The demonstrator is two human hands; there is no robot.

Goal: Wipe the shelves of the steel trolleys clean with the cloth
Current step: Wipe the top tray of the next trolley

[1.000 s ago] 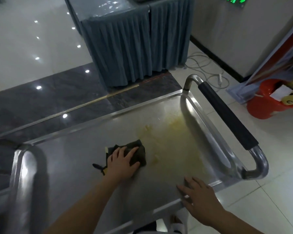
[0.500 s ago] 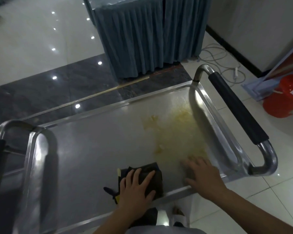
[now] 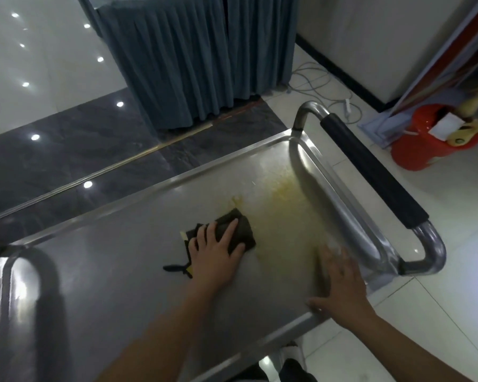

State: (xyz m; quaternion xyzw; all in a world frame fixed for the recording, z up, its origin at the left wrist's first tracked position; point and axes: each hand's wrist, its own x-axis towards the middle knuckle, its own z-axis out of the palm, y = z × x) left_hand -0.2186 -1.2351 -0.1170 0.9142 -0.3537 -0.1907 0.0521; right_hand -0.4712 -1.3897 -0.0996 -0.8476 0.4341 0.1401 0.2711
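Looking near first, we see both forearms cut off by the bottom edge, and below the shelf rim only a scrap of shoe and dark clothing, too cropped to read. Our right hand [image 3: 340, 288] lies flat, fingers straight and spread, on the steel trolley shelf [image 3: 108, 271] at its near rim, holding nothing; its fingertips are motion-blurred. Our left hand [image 3: 215, 249] presses flat, fingers straight, on the dark cloth [image 3: 240, 230], covering the cloth's near half; a dark strap or tag [image 3: 174, 268] pokes out left of that wrist, and we cannot tell what it is. Just right of the cloth and beyond the right hand spreads a yellowish smear [image 3: 284, 213], edges hazy. Right of the right hand runs the trolley handle with black grip [image 3: 373, 172]; the opposite handle, far left of the left hand, is cropped and glare-washed. Farther right, a red bucket [image 3: 414, 150] holds a white paper [image 3: 444, 125] and a yellowish object we cannot identify, with leaning boards [image 3: 439, 75] partly hiding it. Beyond the left hand hang grey-blue table skirts [image 3: 193, 56]; cables [image 3: 323, 81] lie on the floor.
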